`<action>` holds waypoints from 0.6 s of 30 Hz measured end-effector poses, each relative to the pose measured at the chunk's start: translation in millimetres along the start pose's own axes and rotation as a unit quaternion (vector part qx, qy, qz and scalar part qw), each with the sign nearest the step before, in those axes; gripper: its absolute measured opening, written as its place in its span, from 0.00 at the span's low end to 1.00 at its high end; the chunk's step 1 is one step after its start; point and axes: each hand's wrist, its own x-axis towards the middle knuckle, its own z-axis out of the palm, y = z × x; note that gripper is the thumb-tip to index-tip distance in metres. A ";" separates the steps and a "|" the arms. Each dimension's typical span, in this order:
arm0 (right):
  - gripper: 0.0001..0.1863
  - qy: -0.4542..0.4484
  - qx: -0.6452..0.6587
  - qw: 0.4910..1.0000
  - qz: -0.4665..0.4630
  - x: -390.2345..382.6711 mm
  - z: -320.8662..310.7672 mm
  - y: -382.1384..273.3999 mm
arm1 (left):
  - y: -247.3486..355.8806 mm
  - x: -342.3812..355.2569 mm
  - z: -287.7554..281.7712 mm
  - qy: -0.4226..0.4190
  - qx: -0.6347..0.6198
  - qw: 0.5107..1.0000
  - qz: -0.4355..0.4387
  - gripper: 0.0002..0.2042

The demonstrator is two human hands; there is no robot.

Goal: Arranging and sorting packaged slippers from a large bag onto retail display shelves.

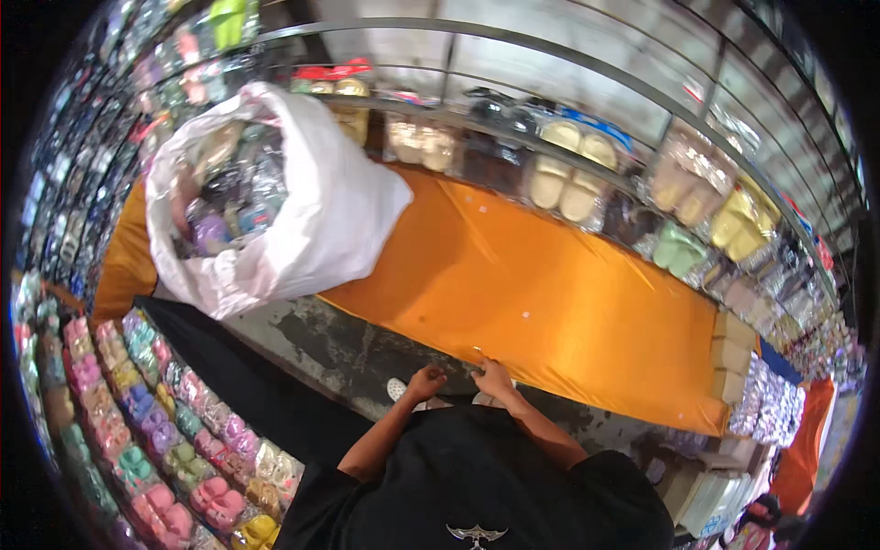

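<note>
Shelves (477,122) of bagged slippers ring the room, curving from twelve o'clock round to three, if the middle of the view is the centre of the dial. Cream slippers (568,171) sit towards two, and a pale green pair (678,249) lies at three, with a yellow pair (744,225) just above it. An orange cloth (559,298) covers the long surface, running from the centre out towards four o'clock. A big white sack (339,197) rests on it at ten, its mouth open towards nine and full of plastic-wrapped items (234,188).

Both hands are close together near the cloth's front edge. At six, the left hand (427,381) has its fingers curled inward; whether anything is inside them I cannot tell. At five, the right hand (493,378) is right by the edge, with a tiny pale spot at its fingertips; whether it grips the cloth or something small is too fine to make out.

A white shoe (396,389) shows below the left hand, on blotchy grey floor (321,335). Towards eight, a black cloth (247,380) borders rows of colourful bagged footwear (174,431). Tan boxes (731,357) are stacked at the surface's far end, between three and four.
</note>
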 end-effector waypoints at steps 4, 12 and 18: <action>0.21 -0.038 -0.012 0.999 0.009 10.2 30.2 -72.5 | -38.6 -30.8 -65.9 0.018 -0.074 0.996 -0.039 0.21; 0.24 -0.231 0.006 0.973 0.002 50.1 135.4 -162.5 | -123.1 -79.2 -177.3 0.060 -0.133 0.972 -0.184 0.25; 0.24 -0.241 -0.013 0.966 -0.090 73.0 157.1 -225.2 | -114.7 -110.7 -214.7 0.135 -0.255 0.940 -0.179 0.23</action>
